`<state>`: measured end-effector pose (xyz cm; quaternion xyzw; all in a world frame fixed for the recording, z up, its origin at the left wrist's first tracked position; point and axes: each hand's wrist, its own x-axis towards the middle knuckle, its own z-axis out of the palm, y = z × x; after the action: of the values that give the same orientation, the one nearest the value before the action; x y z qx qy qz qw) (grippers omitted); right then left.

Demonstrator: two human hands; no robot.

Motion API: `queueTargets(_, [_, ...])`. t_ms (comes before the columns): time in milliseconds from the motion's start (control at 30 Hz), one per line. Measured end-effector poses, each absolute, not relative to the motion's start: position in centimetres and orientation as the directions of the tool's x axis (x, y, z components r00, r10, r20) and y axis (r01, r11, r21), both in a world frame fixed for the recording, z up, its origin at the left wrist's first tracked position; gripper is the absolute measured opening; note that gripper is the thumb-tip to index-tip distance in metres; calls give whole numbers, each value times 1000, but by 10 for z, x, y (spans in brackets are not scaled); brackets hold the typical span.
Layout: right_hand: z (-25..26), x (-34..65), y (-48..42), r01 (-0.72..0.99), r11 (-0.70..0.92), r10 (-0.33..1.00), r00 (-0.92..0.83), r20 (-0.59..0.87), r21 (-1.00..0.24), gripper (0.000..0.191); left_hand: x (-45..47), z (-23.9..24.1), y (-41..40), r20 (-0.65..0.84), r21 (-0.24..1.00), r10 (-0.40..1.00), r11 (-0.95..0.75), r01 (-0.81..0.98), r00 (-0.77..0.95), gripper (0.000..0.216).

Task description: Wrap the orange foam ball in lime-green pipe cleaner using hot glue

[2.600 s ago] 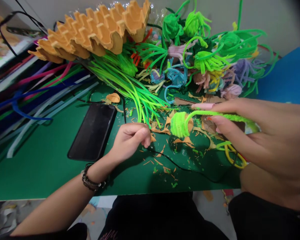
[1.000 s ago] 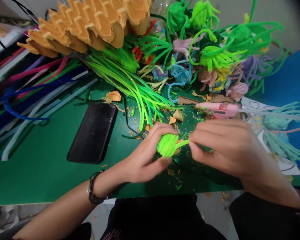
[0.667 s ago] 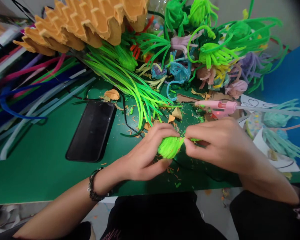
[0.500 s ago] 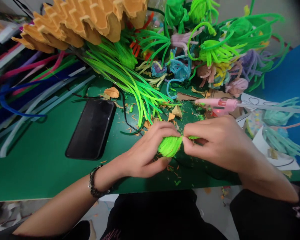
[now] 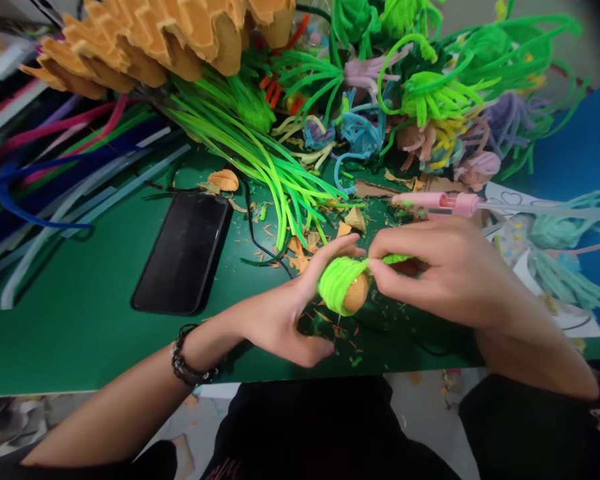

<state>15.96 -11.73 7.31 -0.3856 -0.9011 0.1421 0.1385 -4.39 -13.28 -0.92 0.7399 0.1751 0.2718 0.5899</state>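
A small rounded piece wrapped in bright green pipe cleaner [image 5: 334,283] shows a bare orange-brown end [image 5: 356,295], which looks like egg-carton pulp. My left hand [image 5: 295,313] curves around its left side, thumb spread away below and fingers behind its top. Those fingers seem to rest against the wrapped piece without closing on it. On the other side, my right hand [image 5: 430,267] pinches a green pipe cleaner strand [image 5: 396,259] running from the piece's upper right. Part of that strand is hidden behind my right fingers.
A black phone [image 5: 183,253] lies to the left. Green pipe cleaners [image 5: 275,180] and an orange egg tray [image 5: 170,40] are behind. A pink glue gun [image 5: 440,203] sits beyond my right hand, near finished-looking pom shapes [image 5: 440,93]. Orange scraps [image 5: 300,253] litter the green table [image 5: 100,333].
My left thumb has moved off the wrapped piece and the hand has spread. The piece has turned, exposing its orange-brown end. My right hand still pinches the strand, slightly higher.
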Motion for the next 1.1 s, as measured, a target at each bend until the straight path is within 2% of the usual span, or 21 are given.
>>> queueTargets(67, [74, 161, -116, 658, 662, 736, -661, 146, -360, 21, -44, -11, -132, 168, 981, 563, -177, -81, 809, 99])
queueTargets(133, [75, 162, -115, 670, 659, 741, -655, 147, -342, 21, -44, -16, -131, 161, 987, 619, -121, -109, 769, 85])
queueTargets(200, [77, 164, -115, 694, 651, 753, -641, 149, -308, 21, -44, -20, -128, 193, 981, 743, -138, -135, 640, 67])
queueTargets(267, [79, 165, -115, 709, 647, 760, -628, 167, -280, 22, -44, -22, -125, 271, 963, 859, -240, -126, 434, 48])
queueTargets(333, [80, 166, -116, 713, 650, 760, -622, 189, -264, 23, -44, -21, -122, 344, 939, 905, -336, -75, 252, 25])
queueTargets(400, [80, 166, -117, 712, 655, 755, -623, 205, -253, 24, -44, -16, -120, 350, 936, 919, -349, -37, 181, 13])
queueTargets(633, [83, 167, -119, 705, 674, 739, -636, 222, -222, 23, -42, -11, -121, 251, 966, 930, -259, -6, 270, 14])
queueTargets(900, [84, 167, -121, 708, 662, 750, -629, 206, -247, 24, -40, -14, -119, 183, 981, 955, -193, 24, 234, 10])
queueTargets(1033, [84, 166, -122, 696, 671, 741, -640, 201, -258, 23, -39, -15, -119, 167, 986, 951, -169, -18, 261, 9])
queueTargets(1100, [85, 166, -123, 703, 670, 742, -638, 206, -239, 23, -39, -17, -119, 176, 984, 941, -168, -53, 288, 16])
